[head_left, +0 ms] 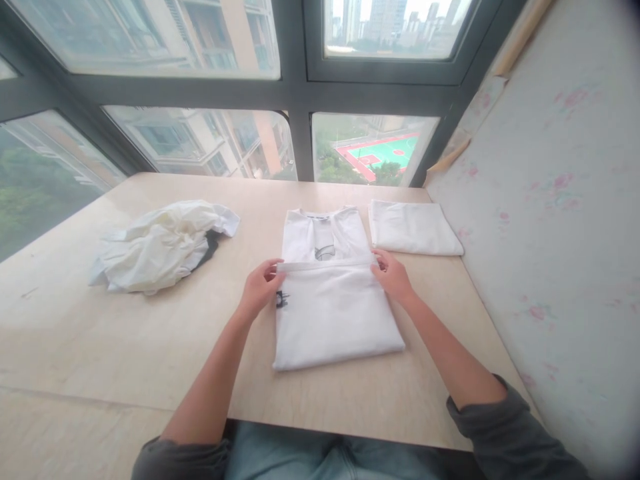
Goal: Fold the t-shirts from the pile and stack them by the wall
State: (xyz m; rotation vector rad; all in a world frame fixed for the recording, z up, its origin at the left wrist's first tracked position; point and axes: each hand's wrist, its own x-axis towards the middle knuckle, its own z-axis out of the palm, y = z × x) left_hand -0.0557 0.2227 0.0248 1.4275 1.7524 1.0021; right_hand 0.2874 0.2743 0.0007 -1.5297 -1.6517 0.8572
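A white T-shirt [333, 313] lies on the wooden table [125, 347] right in front of me, its lower part folded up over the chest. My left hand [261, 288] pinches the left end of the folded hem, fingers closed on the cloth. My right hand [393, 275] grips the right end of the same hem. A dark print [325, 252] shows on the uncovered chest part, below the collar. A small dark tag [281, 299] sticks out by my left thumb.
A neatly folded white garment [413, 228] lies at the back right. A crumpled heap of white clothes [160, 247] with something dark in it sits at the left. A padded floral panel [550, 220] stands along the right edge. Windows run behind the table.
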